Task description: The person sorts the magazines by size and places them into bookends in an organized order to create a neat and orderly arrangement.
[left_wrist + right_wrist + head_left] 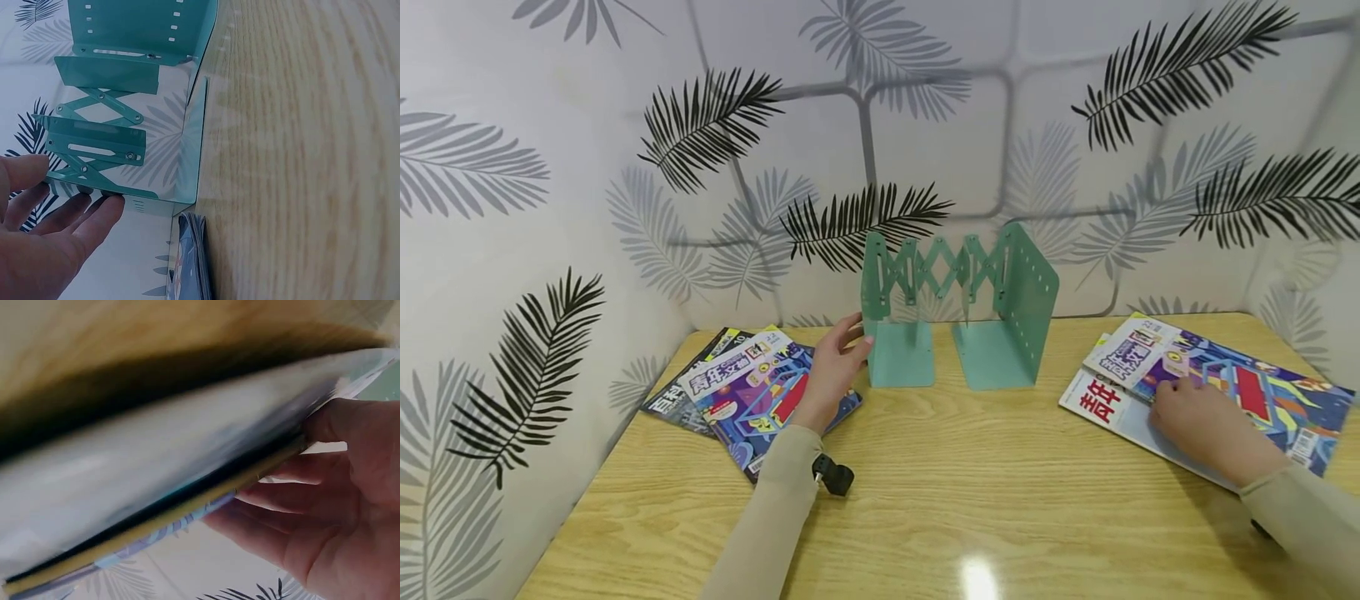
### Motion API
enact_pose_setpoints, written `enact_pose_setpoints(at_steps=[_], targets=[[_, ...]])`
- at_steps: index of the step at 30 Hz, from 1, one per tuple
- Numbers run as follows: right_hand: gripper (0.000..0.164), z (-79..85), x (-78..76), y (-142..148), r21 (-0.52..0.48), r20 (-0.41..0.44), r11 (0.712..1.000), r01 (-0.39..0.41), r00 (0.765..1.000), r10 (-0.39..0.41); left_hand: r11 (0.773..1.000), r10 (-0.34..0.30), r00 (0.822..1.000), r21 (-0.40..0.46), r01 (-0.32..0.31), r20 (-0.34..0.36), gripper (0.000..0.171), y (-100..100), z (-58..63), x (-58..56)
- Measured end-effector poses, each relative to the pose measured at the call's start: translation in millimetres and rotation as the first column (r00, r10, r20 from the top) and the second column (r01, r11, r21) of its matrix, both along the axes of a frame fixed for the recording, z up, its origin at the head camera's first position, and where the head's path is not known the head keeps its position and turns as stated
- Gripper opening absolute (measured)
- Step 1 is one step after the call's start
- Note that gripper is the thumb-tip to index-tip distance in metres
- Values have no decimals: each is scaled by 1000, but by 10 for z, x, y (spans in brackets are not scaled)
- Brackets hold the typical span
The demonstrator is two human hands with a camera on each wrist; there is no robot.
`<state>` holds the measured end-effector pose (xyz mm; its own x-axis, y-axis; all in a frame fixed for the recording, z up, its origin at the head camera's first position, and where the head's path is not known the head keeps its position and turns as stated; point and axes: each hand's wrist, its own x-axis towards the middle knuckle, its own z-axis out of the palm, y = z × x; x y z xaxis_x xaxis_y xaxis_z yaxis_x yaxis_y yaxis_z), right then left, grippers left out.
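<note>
Your left hand (829,371) rests loosely spread fingers against the green bookend (1033,308). Your right hand (1213,427) pinches stacked magazines (1249,390) between thumb and fingers

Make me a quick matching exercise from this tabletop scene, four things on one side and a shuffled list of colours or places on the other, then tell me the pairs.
Column one:
1. Left hand
2. Bookend
3. Right hand
4. Table

Column two:
A. Gripping magazines on the person's right
B. Yellowish wood grain
C. At the bookend's left panel
D. Teal green, between the two groups of magazines

Right pairs: 1-C, 2-D, 3-A, 4-B
</note>
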<state>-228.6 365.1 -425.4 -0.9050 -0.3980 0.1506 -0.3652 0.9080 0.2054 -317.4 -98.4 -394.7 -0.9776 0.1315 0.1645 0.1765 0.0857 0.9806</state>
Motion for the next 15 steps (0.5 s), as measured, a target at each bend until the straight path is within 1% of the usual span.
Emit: enact_pose_setpoints(at_steps=[1,3,6,11,15], targets=[[17,0,-3,-6,-15,5,1000,9,1000,-8,1000,-1,1000,0,1,-2,47,-3,-2,0],[14,5,-9,-14,-91,25,994,54,998,-52,1000,-3,1000,1,3,-5,47,-7,-9,0],[13,22,-14,-16,-144,33,985,100,995,-96,1000,-5,1000,2,5,-2,46,-9,-12,7],[13,66,-19,-33,-176,0,973,149,989,-151,1000,0,1000,0,0,-2,46,-5,1,8],[13,104,-26,-46,-213,-15,959,188,980,-196,1000,0,1000,-5,0,-7,47,-3,15,20]])
